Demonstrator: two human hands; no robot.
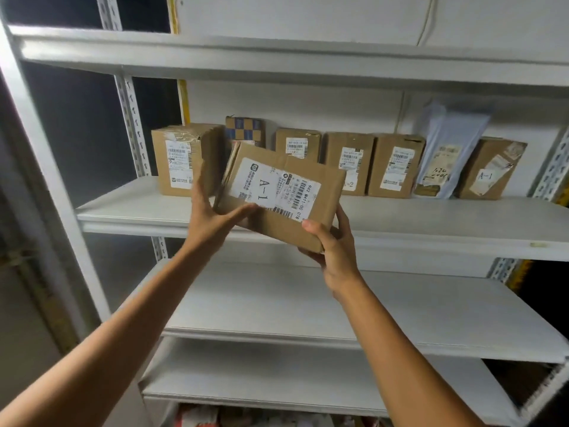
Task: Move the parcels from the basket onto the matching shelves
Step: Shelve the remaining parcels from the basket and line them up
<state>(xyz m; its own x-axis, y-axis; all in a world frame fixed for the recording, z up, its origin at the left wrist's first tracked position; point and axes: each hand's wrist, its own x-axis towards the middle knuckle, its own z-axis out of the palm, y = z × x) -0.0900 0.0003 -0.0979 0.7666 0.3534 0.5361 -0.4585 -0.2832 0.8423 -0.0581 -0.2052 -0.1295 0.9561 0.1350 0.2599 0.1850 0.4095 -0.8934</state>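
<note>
Parcel marked A-1 [278, 195], a flat cardboard box, sits tilted in front of the middle shelf [431, 223], with our left hand [212, 217] and right hand [332, 251] both holding it, fingers clamped on its lower corners. To place it well, we should level it, slide it into free shelf space in front of the row, and keep the label facing out. We count six cardboard boxes and one grey mailer bag [443, 149] standing on that shelf.
</note>
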